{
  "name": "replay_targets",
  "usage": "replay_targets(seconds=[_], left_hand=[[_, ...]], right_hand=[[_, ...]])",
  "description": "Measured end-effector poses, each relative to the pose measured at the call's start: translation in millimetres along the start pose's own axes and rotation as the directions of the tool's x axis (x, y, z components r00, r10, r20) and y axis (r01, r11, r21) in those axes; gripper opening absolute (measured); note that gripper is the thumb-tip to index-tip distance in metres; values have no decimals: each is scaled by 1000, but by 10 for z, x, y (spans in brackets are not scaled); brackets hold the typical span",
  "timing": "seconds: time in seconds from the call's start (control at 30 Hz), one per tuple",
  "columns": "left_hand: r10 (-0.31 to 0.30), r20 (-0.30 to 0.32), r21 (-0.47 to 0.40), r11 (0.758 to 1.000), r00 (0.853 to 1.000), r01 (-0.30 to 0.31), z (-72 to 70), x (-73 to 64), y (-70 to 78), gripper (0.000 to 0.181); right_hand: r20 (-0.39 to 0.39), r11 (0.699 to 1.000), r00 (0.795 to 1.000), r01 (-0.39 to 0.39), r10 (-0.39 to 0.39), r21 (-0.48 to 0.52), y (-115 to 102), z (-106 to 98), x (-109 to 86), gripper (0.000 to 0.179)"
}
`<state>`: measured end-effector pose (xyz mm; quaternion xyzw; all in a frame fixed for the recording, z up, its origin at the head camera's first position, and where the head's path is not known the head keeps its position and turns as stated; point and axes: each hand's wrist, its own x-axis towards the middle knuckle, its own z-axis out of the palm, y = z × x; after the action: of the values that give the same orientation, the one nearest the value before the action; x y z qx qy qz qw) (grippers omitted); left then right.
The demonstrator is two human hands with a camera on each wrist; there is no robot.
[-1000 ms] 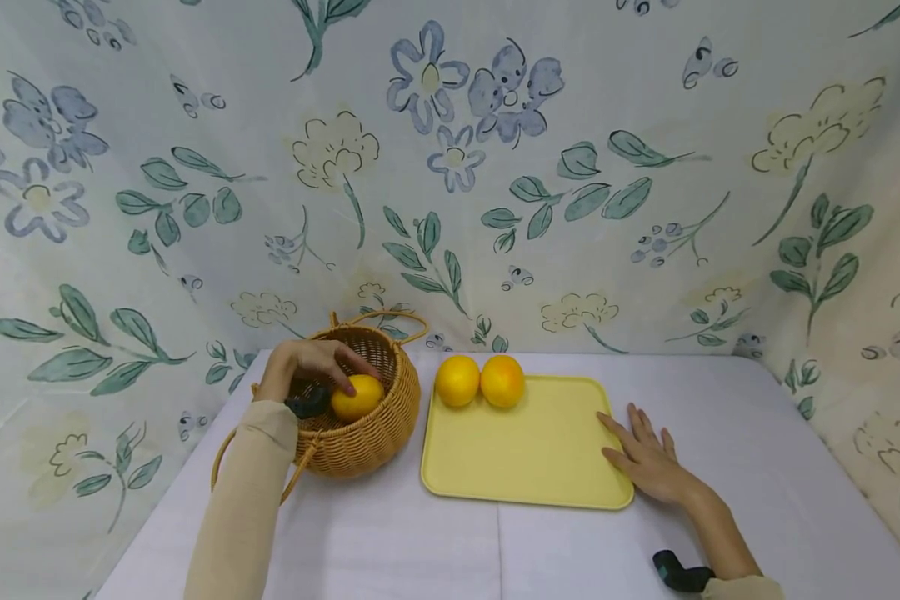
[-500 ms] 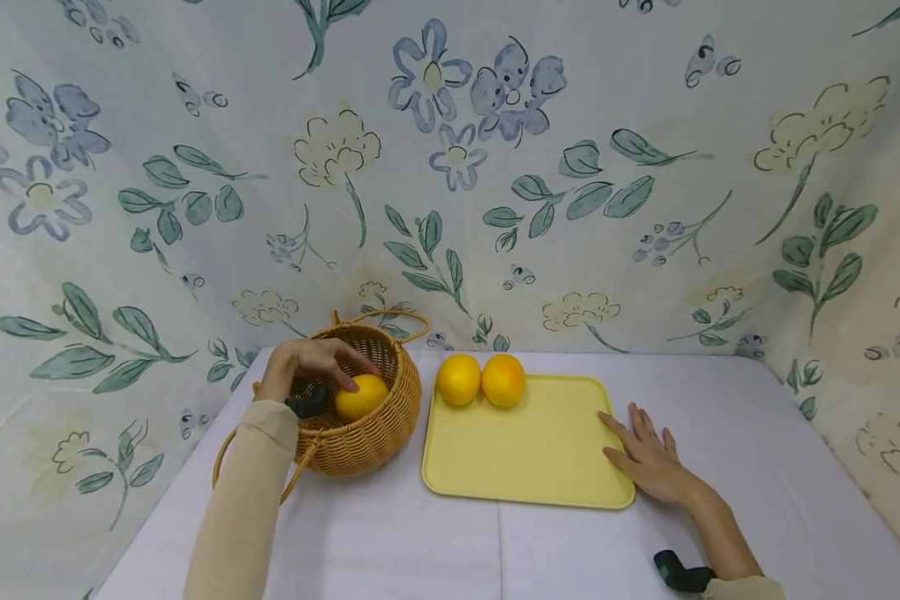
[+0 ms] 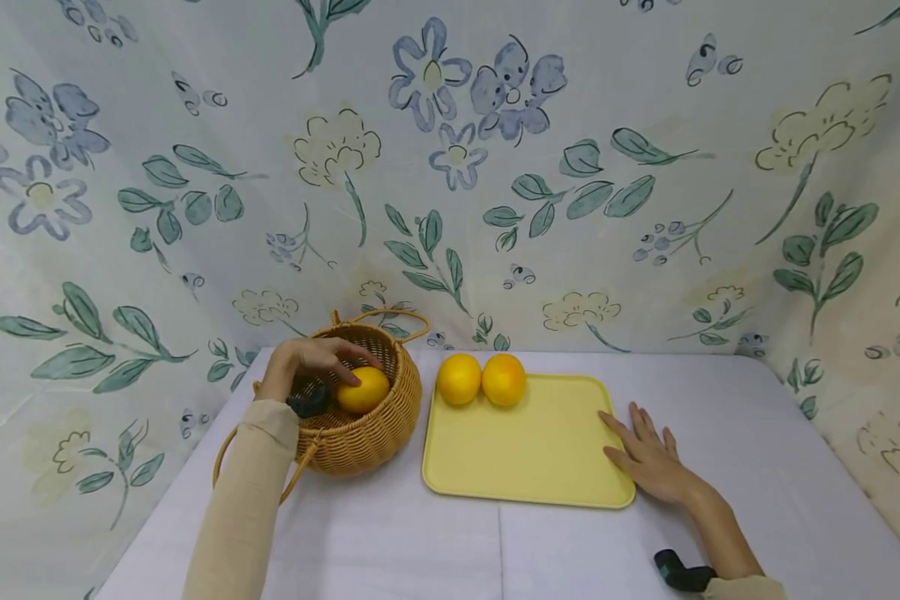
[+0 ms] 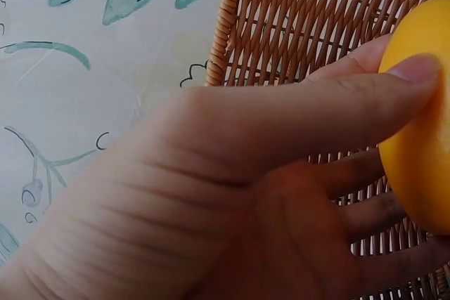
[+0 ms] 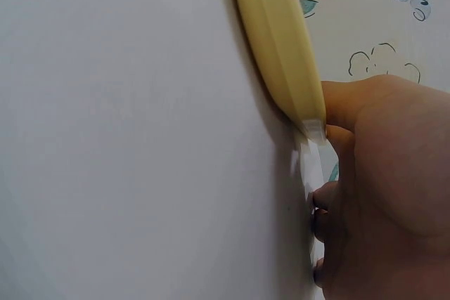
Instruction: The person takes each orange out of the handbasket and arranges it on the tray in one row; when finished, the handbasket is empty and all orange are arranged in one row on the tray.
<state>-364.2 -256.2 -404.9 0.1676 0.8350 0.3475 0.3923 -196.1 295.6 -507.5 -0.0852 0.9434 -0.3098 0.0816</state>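
Observation:
My left hand [image 3: 317,357] reaches into a round wicker basket [image 3: 371,437], its thumb and fingers around an orange [image 3: 363,390]. In the left wrist view, the thumb presses the near side of the orange [image 4: 418,152] while the other fingers curve behind it, close to the woven wall [image 4: 302,19]. Two more oranges [image 3: 459,380] sit side by side at the back left corner of a yellow tray [image 3: 525,454]. My right hand [image 3: 648,458] rests at the right edge of that tray with fingers spread; the tray's rim [image 5: 281,47] meets the fingertips in the right wrist view.
A white cloth [image 3: 420,550] covers the table. Behind it hangs a flowered curtain [image 3: 450,233]. The basket has looped handles [image 3: 297,475] at its front and back, and its right side stands close to the tray's left edge.
The orange in the basket has shifted slightly right and up under my left fingers. My right hand, the tray and its two oranges stay where they were.

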Motion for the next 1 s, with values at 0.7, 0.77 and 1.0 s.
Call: replay_targets(seconds=[0.7, 0.77, 1.0], left_hand=[[-24, 5, -42, 999, 1000, 24, 6, -4, 25, 56], [-33, -19, -10, 999, 999, 33, -8, -21, 48, 57], [-59, -81, 14, 998, 995, 60, -47, -165, 146, 58]], right_hand=[[-11, 1000, 1000, 6, -6, 6, 16, -9, -3, 66], [-14, 1000, 1000, 4, -4, 3, 24, -7, 0, 66], [-18, 1000, 1000, 12, -12, 6, 24, 11, -15, 64]])
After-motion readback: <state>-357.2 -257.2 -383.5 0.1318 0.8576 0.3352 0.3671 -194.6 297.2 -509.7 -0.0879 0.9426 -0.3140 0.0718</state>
